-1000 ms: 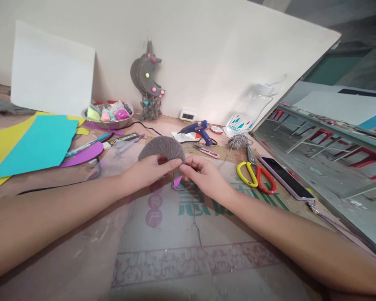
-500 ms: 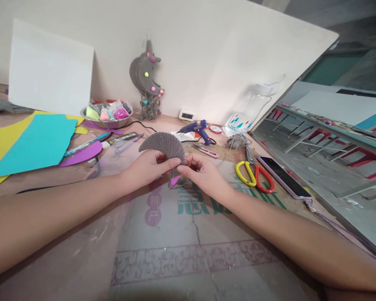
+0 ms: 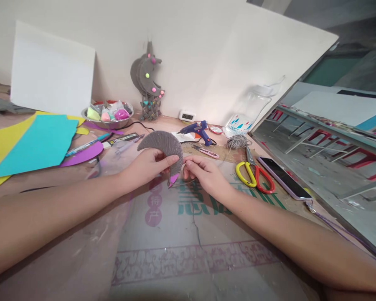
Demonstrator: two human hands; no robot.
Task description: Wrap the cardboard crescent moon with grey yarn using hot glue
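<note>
gray yarn-wrapped crescent (image 3: 164,144) is near frame center. left hand (image 3: 152,166) grips it along the inner curve; right hand (image 3: 205,173) is pinched closed just beside it, looks like on the yarn strand (image 3: 191,181). status, my read: wrap nearly done, purple lower tip (image 3: 174,178) left bare. yarn bundle (image 3: 237,141) and scissors (image 3: 265,179) right of center, both unheld.

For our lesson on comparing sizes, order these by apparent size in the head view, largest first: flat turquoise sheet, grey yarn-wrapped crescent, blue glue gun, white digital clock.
1. Turquoise sheet
2. Grey crescent, partly behind the left hand
3. Blue glue gun
4. White digital clock
</note>
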